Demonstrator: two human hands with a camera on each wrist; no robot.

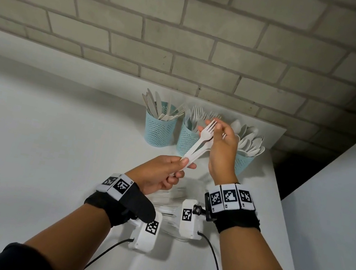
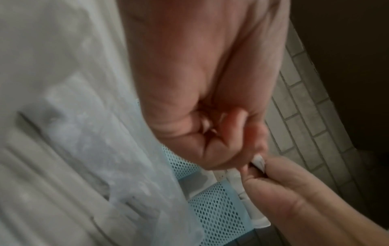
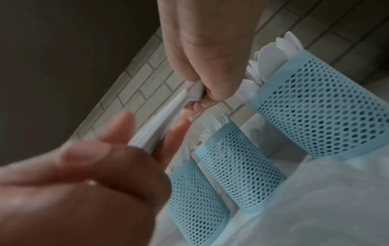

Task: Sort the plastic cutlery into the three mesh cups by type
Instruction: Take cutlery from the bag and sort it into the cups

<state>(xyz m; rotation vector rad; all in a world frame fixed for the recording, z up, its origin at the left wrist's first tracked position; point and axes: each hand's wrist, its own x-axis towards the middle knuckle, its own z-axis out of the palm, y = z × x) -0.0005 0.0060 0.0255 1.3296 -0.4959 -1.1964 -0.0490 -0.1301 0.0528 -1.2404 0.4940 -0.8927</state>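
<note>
We have a small stack of forks (image 1: 199, 143) held between both hands, just in front of the fork cup (image 1: 186, 140); our left hand (image 1: 160, 174) pinches the handle ends, our right hand (image 1: 221, 147) curls round the tine ends, likely squaring the stack before it drops in; left of the fork cup, the knife cup (image 1: 159, 129) bristles with knives; right of it, the spoon cup (image 1: 245, 161) brims with spoons; the fork cup already holds forks; well in front of it, under our wrists, loose cutlery (image 1: 170, 199) waits on the table (image 1: 39, 146).
</note>
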